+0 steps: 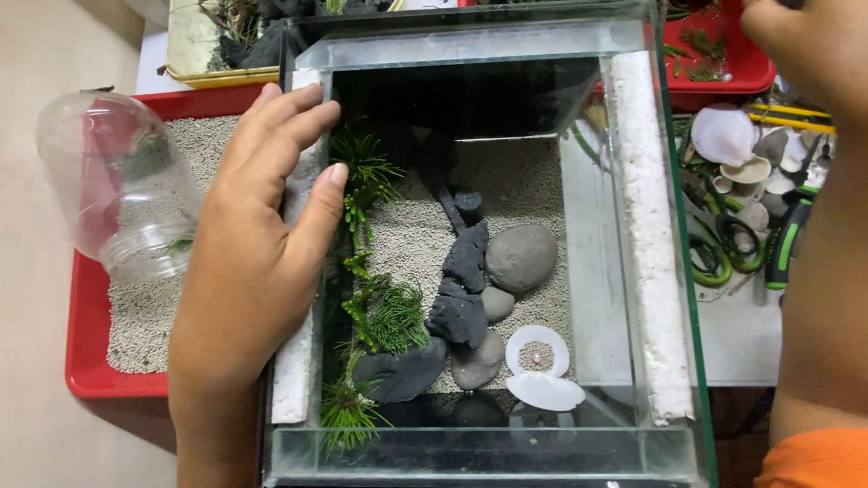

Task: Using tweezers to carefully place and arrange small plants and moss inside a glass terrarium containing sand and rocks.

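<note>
Glass tank (pixel 488 45), one: rectangular, open-topped, central on the worktop (pixel 737 339); all places below are given from it.

Foam strips, two: white, one along the tank's left wall (pixel 294 380), one along its right wall (pixel 646 235).

Red tray (pixel 86 361), one: left of the tank, filled with pale gravel, touching the tank's left side.

Clear plastic bottle (pixel 117 185), one: lying on its side on the red tray, left of the tank.

Left hand (pixel 258 244), one: flat against the tank's left wall over the foam strip, fingers (pixel 303 104) released and spread, grasping nothing; thumb tip just inside the rim near the plants.

Right hand (pixel 796 41), one: above the tank's right rear corner, mostly cut off; whether its fingers are clenched or released cannot be told.

Second red tray (pixel 732 63), one: behind the tank's right corner, holding green sprigs.

Inside the tank, on a bed of gravel (pixel 407 235): dark slate pieces (pixel 466 258) in a line down the middle, about five; grey rounded stones, three clearly seen, the largest (pixel 522 258) right of the slate; green plants (pixel 389 316) in a row along the left wall, about four tufts; white shell (pixel 542 370), one, hinged open, near the front.

Right of the tank: loose shells (pixel 723 136), several; green-handled scissors (pixel 719 248), one pair.
</note>
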